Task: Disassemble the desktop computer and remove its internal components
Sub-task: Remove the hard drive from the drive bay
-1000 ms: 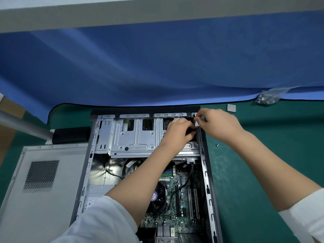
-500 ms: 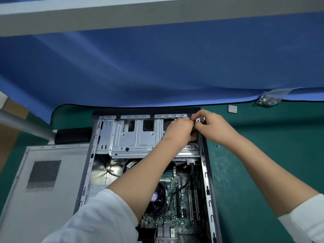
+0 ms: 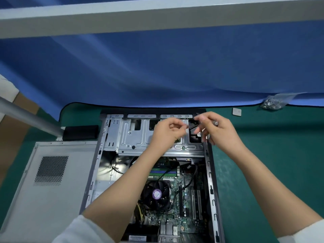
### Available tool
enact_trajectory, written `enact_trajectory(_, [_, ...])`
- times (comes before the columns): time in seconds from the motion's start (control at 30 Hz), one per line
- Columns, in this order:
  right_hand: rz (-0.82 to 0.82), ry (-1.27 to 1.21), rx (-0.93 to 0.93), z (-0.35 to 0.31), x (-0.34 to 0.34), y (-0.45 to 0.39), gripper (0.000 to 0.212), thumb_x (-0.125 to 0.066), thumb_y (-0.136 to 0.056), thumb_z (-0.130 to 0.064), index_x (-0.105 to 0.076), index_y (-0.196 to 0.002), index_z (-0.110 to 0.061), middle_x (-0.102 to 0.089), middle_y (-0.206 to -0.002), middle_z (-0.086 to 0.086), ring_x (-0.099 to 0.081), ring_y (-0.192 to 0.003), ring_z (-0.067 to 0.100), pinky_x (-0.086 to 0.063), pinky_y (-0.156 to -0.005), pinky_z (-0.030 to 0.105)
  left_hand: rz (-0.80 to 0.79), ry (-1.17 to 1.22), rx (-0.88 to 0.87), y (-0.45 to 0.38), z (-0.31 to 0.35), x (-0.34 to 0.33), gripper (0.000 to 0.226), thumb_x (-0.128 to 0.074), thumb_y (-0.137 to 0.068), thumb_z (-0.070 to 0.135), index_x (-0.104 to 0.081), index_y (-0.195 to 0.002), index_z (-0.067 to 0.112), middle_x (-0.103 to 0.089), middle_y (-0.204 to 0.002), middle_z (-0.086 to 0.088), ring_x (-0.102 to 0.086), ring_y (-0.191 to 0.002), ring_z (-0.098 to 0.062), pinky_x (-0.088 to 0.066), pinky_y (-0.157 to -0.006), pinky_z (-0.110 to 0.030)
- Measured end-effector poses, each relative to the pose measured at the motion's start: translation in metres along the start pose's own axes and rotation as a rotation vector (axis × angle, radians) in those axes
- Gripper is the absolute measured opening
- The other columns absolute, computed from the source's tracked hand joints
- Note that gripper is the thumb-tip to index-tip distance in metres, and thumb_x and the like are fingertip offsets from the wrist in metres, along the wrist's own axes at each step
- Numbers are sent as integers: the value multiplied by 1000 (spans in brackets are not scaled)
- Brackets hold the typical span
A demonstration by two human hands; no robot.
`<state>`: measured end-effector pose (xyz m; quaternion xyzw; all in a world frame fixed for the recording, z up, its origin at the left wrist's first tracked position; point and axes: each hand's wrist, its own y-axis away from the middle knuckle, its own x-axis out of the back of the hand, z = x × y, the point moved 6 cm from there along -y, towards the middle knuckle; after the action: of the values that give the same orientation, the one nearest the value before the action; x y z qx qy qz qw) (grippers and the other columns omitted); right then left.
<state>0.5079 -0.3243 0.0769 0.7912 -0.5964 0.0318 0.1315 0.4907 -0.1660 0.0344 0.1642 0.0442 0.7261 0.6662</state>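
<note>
Working at the far right corner of the open grey steel desktop case (image 3: 213, 181), I have both hands over the silver drive cage (image 3: 133, 135). My left hand (image 3: 168, 132) has its fingers curled, thumb to forefinger; whether it pinches anything I cannot tell. My right hand (image 3: 219, 132) is loosely curled around what looks like a slim tool shaft, fingertips by the black bracket (image 3: 193, 128). Next, I judge, that bracket must be freed. Below lie the green motherboard (image 3: 185, 199) and round black fan (image 3: 157, 194), both seated in place.
</note>
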Motion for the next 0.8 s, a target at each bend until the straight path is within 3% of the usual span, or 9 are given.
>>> enact_trajectory(0.1, [-66,185,71,-9,-33,1,15,-59,-92,-20,-64,-90,-34,-68,-70,-9,-56,-53,11,-45,-55,23,-4,207,10,16,-3,22,18,-63,-85,-3,-61,-78,13,-71,-68,2,-68,-62,-9,-54,-61,-18])
enact_trajectory(0.23, [-128,430,173,-23,-77,1,7,-63,-88,-30,-66,-94,-34,-67,-82,-16,-60,-74,7,-51,-75,37,44,293,14,37,-14,56,11,-62,-87,-1,-62,-83,9,-71,-66,1,-67,-61,-9,-52,-62,-17])
enact_trajectory(0.43, [-216,540,246,-35,-132,-7,11,-59,-90,-33,-63,-99,-37,-66,-85,-16,-59,-75,7,-52,-72,38,152,383,53,46,-30,110,6,-66,-86,6,-63,-86,11,-72,-71,-1,-68,-65,-10,-52,-64,-18])
enact_trajectory(0.6, [-222,580,284,-41,-167,-18,12,-62,-88,-33,-64,-100,-36,-65,-85,-18,-60,-77,7,-50,-70,33,133,407,71,44,-35,147,10,-72,-81,11,-64,-87,10,-73,-76,-4,-69,-67,-13,-53,-65,-19])
enact_trajectory(0.8, [-237,675,376,-48,-200,-27,10,-64,-87,-34,-67,-97,-32,-68,-88,-15,-60,-76,10,-52,-69,37,126,349,90,41,-42,188,11,-73,-78,8,-65,-84,12,-71,-71,-3,-68,-65,-15,-56,-66,-24])
